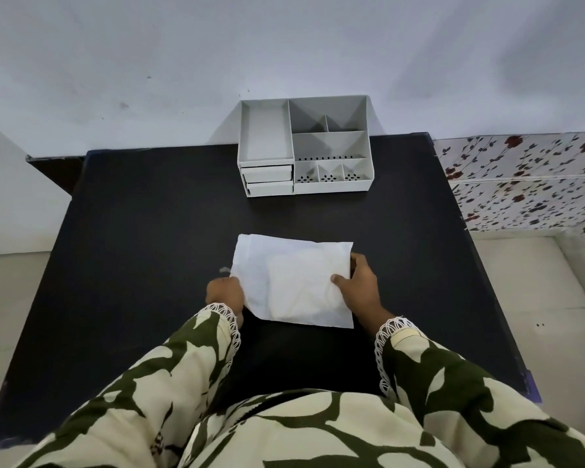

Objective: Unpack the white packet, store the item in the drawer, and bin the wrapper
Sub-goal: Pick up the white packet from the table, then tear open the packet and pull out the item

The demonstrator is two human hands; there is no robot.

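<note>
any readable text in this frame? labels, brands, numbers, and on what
None readable.
white packet: blank, no print visible.
grey organiser and its two drawers: no labels.
black table: plain.
flowered sheet: pattern only, no words.

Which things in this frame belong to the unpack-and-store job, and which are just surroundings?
Belongs to the job:
white packet, held at its edges by the left hand and the right hand
white organizer, with its two drawers at front left, both shut

Just there:
black table
floral cloth

No bin is in view.
</note>
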